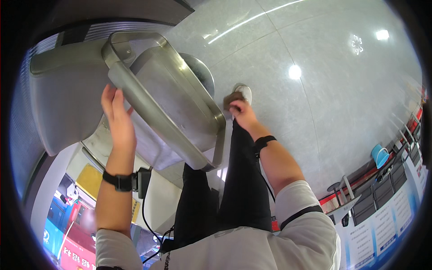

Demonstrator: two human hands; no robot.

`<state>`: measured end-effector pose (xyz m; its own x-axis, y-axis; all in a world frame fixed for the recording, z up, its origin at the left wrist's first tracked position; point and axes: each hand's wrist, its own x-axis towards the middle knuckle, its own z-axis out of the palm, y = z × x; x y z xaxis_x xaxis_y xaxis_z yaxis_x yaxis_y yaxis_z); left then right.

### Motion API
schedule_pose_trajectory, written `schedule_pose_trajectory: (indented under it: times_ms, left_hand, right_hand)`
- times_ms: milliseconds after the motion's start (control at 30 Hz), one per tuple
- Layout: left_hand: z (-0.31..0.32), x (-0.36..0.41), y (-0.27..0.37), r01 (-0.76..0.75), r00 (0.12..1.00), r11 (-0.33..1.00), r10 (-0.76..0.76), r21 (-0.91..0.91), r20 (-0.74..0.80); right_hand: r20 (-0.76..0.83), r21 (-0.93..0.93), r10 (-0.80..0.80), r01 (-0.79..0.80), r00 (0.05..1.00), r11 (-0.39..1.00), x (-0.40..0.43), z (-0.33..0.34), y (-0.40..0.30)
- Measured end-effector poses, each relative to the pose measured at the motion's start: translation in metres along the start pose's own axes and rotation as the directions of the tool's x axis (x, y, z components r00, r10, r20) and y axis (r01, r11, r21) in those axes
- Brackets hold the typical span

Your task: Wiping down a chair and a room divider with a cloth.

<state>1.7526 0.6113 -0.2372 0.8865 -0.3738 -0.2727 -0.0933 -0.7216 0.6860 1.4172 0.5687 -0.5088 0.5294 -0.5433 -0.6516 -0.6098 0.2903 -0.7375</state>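
Observation:
My right hand grips a bunched brown cloth, blurred, beside the metal frame and above my shoe. In front of me stands a grey seat with a looped, brushed-metal frame, probably a chair. My left hand is at the outer side of that frame, fingers extended and slightly apart, holding nothing. The fingertips lie close to the frame's edge; whether they press on it I cannot tell. A smooth grey panel adjoins the frame on the left. A round metal base shows partly behind the seat.
Grey tiled floor reflects ceiling lights. At the right are a blue bucket, metal racks and printed boards. A yellow mat lies at lower left, near an open doorway. A cable hangs from the device on my left wrist.

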Motion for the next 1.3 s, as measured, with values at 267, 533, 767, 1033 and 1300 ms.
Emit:
schedule_pose_trajectory:
  times_ms: [267,533,767,1033,1300]
  left_hand:
    - [0.034,0.002,0.02,0.286,0.957,0.941,-0.289,-0.178,0.011]
    - [0.053,-0.002,0.023,0.324,0.941,0.921,-0.337,-0.214,-0.023]
    - [0.046,-0.005,0.02,0.284,0.956,0.916,-0.294,-0.283,0.008]
    - [0.05,-0.01,0.018,0.234,0.969,0.938,-0.247,-0.257,-0.019]
    - [0.056,-0.01,0.019,0.224,0.973,0.936,-0.23,-0.271,0.012]
  right_hand:
    - [0.505,-0.199,0.506,-0.476,0.699,0.857,0.018,0.027,-0.041]
    - [0.267,-0.417,0.402,-0.271,0.876,0.867,0.06,0.037,-0.037]
    - [0.395,-0.444,0.396,-0.205,0.829,0.872,0.086,0.042,-0.059]
    - [0.469,-0.351,0.292,-0.128,0.833,0.928,0.206,0.087,-0.099]
    - [0.123,-0.057,0.065,-0.059,0.99,0.997,0.273,0.111,-0.166]
